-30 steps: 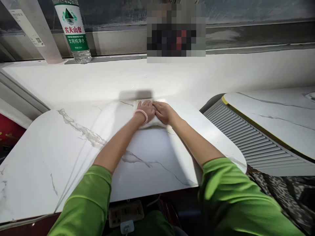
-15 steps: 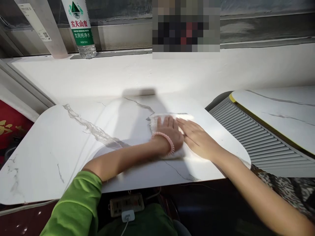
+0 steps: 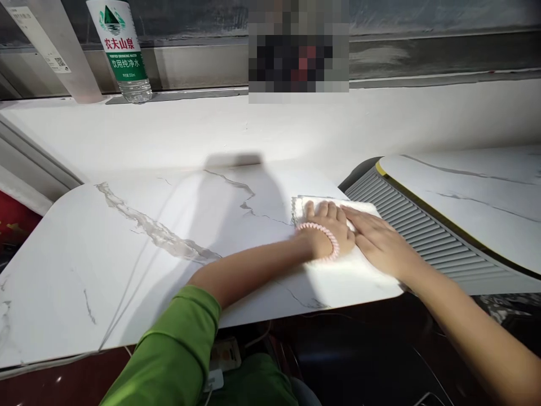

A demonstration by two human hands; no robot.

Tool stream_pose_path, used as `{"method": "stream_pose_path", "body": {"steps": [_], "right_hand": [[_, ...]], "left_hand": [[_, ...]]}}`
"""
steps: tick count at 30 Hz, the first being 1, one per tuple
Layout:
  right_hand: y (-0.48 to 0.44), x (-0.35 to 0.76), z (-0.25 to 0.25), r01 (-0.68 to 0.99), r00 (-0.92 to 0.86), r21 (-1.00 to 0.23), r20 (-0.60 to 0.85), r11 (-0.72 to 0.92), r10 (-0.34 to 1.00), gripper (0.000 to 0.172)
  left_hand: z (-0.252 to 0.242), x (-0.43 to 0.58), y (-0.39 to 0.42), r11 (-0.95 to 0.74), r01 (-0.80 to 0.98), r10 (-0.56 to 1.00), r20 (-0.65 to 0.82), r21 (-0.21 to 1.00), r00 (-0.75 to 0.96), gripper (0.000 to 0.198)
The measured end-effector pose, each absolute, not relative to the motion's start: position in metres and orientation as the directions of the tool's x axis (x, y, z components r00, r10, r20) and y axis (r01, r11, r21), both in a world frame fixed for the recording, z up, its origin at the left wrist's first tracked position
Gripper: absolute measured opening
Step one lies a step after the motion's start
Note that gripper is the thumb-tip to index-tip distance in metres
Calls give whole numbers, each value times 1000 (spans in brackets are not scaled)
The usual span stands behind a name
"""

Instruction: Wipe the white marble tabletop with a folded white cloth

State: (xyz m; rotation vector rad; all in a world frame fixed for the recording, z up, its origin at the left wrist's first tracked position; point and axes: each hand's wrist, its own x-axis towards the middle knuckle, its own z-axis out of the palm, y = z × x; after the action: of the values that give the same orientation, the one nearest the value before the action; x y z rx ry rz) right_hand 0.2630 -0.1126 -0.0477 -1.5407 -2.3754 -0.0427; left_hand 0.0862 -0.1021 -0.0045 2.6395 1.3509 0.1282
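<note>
My left hand (image 3: 333,231), with a pink coiled band (image 3: 318,226) at the wrist, lies flat on a white cloth (image 3: 353,265). Its fingers are spread and press the cloth down on the marble-patterned tabletop (image 3: 143,287). Close against it, my right hand (image 3: 382,239) rests with fingers stretched over the right part of the same cloth, its fingertips meeting the left hand. The cloth lies spread near the table's right end. Both palms and the cloth beneath them are hidden.
On the window ledge stand a water bottle (image 3: 122,56) and a tall frosted container (image 3: 63,51). Right of the table is a ribbed grey unit with a marble-patterned top (image 3: 477,197). Below the front edge, a power strip (image 3: 226,355) and a white plug (image 3: 214,380) show.
Both hands and the cloth have slid right across the tabletop, toward its right end. The camera view has shifted slightly to the right.
</note>
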Motion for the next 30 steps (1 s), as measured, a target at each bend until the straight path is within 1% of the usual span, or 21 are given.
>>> {"method": "stream_pose_path", "body": {"steps": [4,8,12,15,18,23,26,28,30], "right_hand": [[-36,242,-39,905,-357,-142,259,401,898,60],[28,211,-35,878,-408,-150,266,456,873,59],[63,183,-38,874,-407,-135,318,466,856,53],[68,169,-38,876,-416,-115,311,468,855,53],[57,161,-36,879,-428,-85,289,469,856,54],[2,144,-33,878,-456,-16,272,478,847,55],[-56,128,-33,878,-468,38,284,477,837,56],[-103,116,-33,882,-463,63,307,468,832,56],[-149,104,-33,856,-506,82,332,510,796,55]], "left_hand": [[-9,79,-31,-539,822,840,45,181,541,56],[-9,58,23,-440,882,897,40,166,440,56],[-11,32,47,-392,905,920,57,163,388,55],[-13,20,48,-363,918,932,71,159,356,55],[-12,13,38,-346,927,938,52,145,342,55],[-7,-5,-6,-396,910,916,-8,118,400,58],[-5,-23,-58,-467,883,883,-21,57,468,59],[-5,-36,-102,-509,860,861,2,16,509,59],[-4,-50,-147,-530,848,847,30,-6,530,58]]}}
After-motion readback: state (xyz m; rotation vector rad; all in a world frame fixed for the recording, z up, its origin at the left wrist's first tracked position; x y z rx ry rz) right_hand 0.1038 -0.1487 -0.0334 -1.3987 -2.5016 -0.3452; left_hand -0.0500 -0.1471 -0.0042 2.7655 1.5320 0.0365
